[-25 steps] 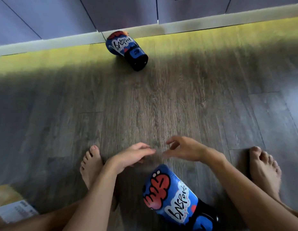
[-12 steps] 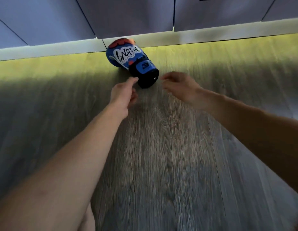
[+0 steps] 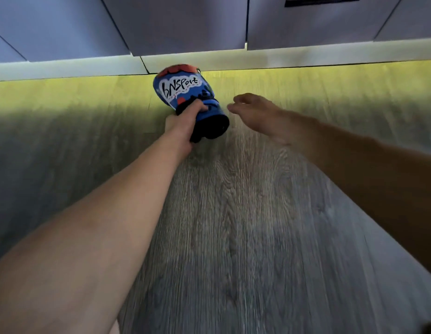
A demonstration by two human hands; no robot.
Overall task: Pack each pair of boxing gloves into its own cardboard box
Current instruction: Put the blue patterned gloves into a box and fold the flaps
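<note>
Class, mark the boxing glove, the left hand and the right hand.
boxing glove [image 3: 179,86], head view, white logo patch.
left hand [image 3: 183,120], head view, back of hand.
right hand [image 3: 257,114], head view, back of hand.

The floor [image 3: 233,237] is grey wood-grain plank; one blue boxing glove [image 3: 180,88] lies on it, just beside the white baseboard [image 3: 306,59].

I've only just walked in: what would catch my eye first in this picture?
The bright blue boxing glove with red patches and white "bnsport" lettering stands out, top centre, by the white baseboard at the far edge of the wood floor. The left hand grips its blue and black cuff, while the right hand hovers open just to its right.
</note>
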